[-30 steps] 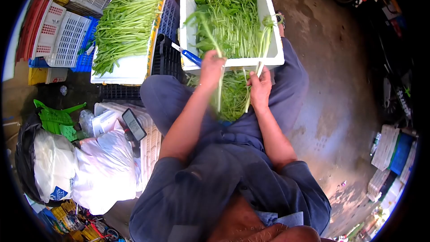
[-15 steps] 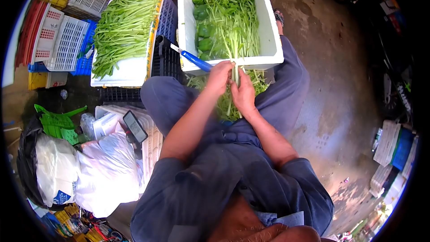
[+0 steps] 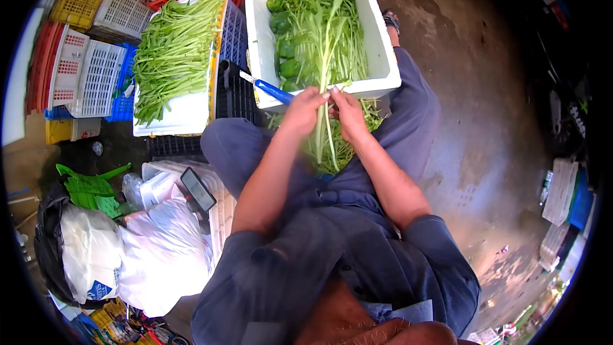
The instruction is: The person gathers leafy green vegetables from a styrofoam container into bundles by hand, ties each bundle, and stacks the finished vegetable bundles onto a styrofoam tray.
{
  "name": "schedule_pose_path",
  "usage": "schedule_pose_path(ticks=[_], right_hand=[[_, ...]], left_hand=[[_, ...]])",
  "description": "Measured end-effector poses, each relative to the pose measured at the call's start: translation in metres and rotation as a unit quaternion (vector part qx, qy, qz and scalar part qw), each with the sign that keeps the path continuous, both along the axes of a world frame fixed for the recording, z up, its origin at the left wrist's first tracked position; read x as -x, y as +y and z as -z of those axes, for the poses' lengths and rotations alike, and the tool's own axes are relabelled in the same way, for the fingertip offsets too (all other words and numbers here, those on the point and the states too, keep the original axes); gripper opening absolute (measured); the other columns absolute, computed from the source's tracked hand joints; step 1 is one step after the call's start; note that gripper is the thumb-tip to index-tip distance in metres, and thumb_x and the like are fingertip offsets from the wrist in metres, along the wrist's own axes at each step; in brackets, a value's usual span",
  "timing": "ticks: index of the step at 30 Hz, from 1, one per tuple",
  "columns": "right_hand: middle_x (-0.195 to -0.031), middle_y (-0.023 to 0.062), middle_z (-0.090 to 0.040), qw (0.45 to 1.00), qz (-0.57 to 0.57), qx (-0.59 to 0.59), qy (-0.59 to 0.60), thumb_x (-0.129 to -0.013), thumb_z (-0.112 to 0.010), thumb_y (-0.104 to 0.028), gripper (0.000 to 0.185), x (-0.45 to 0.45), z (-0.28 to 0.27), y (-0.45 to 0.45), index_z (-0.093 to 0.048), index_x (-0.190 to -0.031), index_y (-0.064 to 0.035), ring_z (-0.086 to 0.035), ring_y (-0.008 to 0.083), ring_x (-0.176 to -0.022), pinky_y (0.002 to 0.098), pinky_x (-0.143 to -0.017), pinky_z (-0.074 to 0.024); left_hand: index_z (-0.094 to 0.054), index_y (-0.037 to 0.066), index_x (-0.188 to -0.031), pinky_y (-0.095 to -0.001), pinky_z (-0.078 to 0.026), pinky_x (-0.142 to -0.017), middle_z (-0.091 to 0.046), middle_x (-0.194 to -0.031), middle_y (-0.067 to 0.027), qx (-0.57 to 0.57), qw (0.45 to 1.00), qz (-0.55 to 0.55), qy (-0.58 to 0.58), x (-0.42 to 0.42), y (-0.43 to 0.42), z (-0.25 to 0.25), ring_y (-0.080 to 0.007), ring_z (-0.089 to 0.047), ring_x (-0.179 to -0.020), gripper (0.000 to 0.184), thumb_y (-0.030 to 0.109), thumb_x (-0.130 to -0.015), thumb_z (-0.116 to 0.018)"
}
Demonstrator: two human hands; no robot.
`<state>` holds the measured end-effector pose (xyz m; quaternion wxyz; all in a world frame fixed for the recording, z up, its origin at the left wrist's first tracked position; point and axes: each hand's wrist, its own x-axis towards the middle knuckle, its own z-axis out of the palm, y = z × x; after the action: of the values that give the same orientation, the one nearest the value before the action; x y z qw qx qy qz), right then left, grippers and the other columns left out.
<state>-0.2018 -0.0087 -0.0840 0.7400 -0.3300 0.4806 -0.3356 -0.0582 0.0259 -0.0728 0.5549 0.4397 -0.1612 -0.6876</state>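
Note:
Between my two hands, long leafy green stalks (image 3: 327,51) stand up over the near rim of a white foam box (image 3: 387,38), their pale lower ends hanging below my fingers. My left hand (image 3: 302,114) is closed around the stalks. A blue-handled knife (image 3: 273,91) also sticks out of it toward the upper left, its short blade pointing away. My right hand (image 3: 349,116) pinches at the same stalks, its fingertips close to my left thumb. Inside the box lie more greens (image 3: 348,45) and several round green vegetables (image 3: 281,23). Loose trimmings (image 3: 313,148) are heaped between my legs.
Left of the box, a foam lid (image 3: 175,118) carries a neat pile of greens (image 3: 175,51). Stacked plastic crates (image 3: 99,80) stand farther left. A phone (image 3: 198,188) rests by white bags (image 3: 163,249) at lower left. Wet floor (image 3: 472,134) stretches to the right.
The stalks have risen higher over the box and separated, with long ends now hanging below my hands. My right hand has moved up beside my left fingertips. The view has shifted slightly.

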Motion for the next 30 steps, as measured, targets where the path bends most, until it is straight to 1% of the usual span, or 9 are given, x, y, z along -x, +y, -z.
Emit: schedule_pose_path(ticks=[8, 11, 17, 18, 21, 25, 26, 28, 30], right_hand=[[-0.076, -0.0007, -0.061, 0.999, 0.025, -0.015, -0.03, -0.095, -0.069, -0.021, 0.015, -0.012, -0.011, -0.018, -0.064, -0.09, -0.0072, -0.054, 0.0087, -0.065, 0.0255, -0.053, -0.0441], [-0.078, -0.0007, -0.062, 0.998, 0.068, -0.005, -0.006, -0.097, -0.067, -0.018, 0.014, -0.013, -0.012, -0.017, -0.065, -0.09, -0.006, -0.054, 0.008, -0.066, 0.0252, -0.055, -0.0442], [-0.074, 0.0005, -0.062, 0.989, 0.023, 0.145, 0.022, -0.1, -0.061, -0.022, 0.027, -0.007, 0.011, 0.003, -0.067, -0.089, 0.0028, -0.051, 0.0061, -0.063, 0.0248, -0.056, -0.0404], [-0.078, 0.003, -0.066, 0.981, -0.006, 0.177, 0.08, -0.102, -0.059, -0.022, 0.028, -0.003, 0.006, 0.008, -0.068, -0.097, 0.0039, -0.056, 0.0073, -0.067, 0.0268, -0.061, -0.0456], [-0.083, 0.0018, -0.068, 0.98, -0.034, 0.188, 0.059, -0.102, -0.058, -0.017, 0.023, -0.005, -0.007, 0.019, -0.069, -0.106, 0.0022, -0.059, 0.01, -0.075, 0.0287, -0.071, -0.0486], [-0.076, 0.0125, -0.064, 0.92, -0.078, 0.343, 0.17, -0.102, -0.057, -0.017, 0.021, 0.001, -0.023, 0.027, -0.068, -0.105, 0.0003, -0.06, 0.0178, -0.07, 0.0356, -0.068, -0.0482], [-0.081, 0.0177, -0.064, 0.914, -0.115, 0.337, 0.194, -0.101, -0.057, -0.016, 0.021, 0.004, -0.028, 0.03, -0.067, -0.105, 0.0017, -0.061, 0.0266, -0.074, 0.0395, -0.071, -0.0488], [-0.092, 0.0281, -0.065, 0.896, -0.193, 0.318, 0.242, -0.098, -0.057, -0.014, 0.022, 0.017, -0.034, 0.041, -0.066, -0.105, 0.0046, -0.064, 0.0442, -0.083, 0.0471, -0.077, -0.05], [-0.091, 0.0281, -0.064, 0.875, -0.237, 0.347, 0.239, -0.098, -0.057, -0.015, 0.022, 0.034, -0.032, 0.055, -0.065, -0.102, 0.0046, -0.062, 0.0464, -0.084, 0.0492, -0.077, -0.0488]], left_hand=[[-0.062, -0.002, -0.121, -0.0327, -0.056, -0.087, -0.068, -0.112, -0.0099, 0.012, 0.996, 0.068, -0.052, -0.01, -0.001, 0.003, -0.0172, -0.066, -0.099, 0.025, 0.008, -0.098, -0.063], [-0.064, -0.001, -0.116, -0.027, -0.052, -0.074, -0.068, -0.097, -0.0051, 0.003, 0.997, 0.036, -0.072, -0.007, -0.003, 0.005, -0.0133, -0.062, -0.082, 0.024, 0.012, -0.096, -0.065], [-0.065, -0.002, -0.115, -0.0285, -0.051, -0.071, -0.068, -0.099, -0.0065, -0.027, 0.998, -0.012, -0.05, -0.008, -0.001, -0.004, -0.0142, -0.063, -0.082, 0.028, 0.022, -0.099, -0.062], [-0.065, -0.002, -0.115, -0.0289, -0.051, -0.07, -0.068, -0.099, -0.0068, -0.033, 0.998, -0.017, -0.055, -0.008, 0.0, -0.003, -0.0146, -0.063, -0.082, 0.029, 0.022, -0.1, -0.061], [-0.065, -0.002, -0.113, -0.03, -0.051, -0.069, -0.068, -0.098, -0.0075, -0.033, 0.997, -0.025, -0.062, -0.008, -0.002, 0.0, -0.0154, -0.063, -0.082, 0.03, 0.024, -0.1, -0.06], [-0.064, -0.001, -0.106, -0.031, -0.05, -0.065, -0.067, -0.093, -0.0075, -0.002, 0.994, -0.049, -0.098, -0.017, -0.005, 0.032, -0.0167, -0.062, -0.078, 0.024, 0.022, -0.1, -0.06], [-0.064, -0.001, -0.103, -0.0311, -0.05, -0.063, -0.066, -0.09, -0.0074, 0.003, 0.991, -0.062, -0.119, -0.021, -0.007, 0.043, -0.0171, -0.061, -0.076, 0.022, 0.02, -0.099, -0.06], [-0.059, -0.002, -0.106, -0.0316, -0.052, -0.064, -0.064, -0.09, -0.0097, -0.029, 0.993, -0.09, -0.066, -0.034, -0.007, 0.022, -0.0188, -0.061, -0.075, 0.016, 0.013, -0.101, -0.056], [-0.054, 0.001, -0.103, -0.0332, -0.05, -0.06, -0.057, -0.083, -0.0081, -0.061, 0.986, -0.157, -0.021, -0.036, -0.01, -0.012, -0.0192, -0.056, -0.068, 0.009, 0.01, -0.102, -0.055]])
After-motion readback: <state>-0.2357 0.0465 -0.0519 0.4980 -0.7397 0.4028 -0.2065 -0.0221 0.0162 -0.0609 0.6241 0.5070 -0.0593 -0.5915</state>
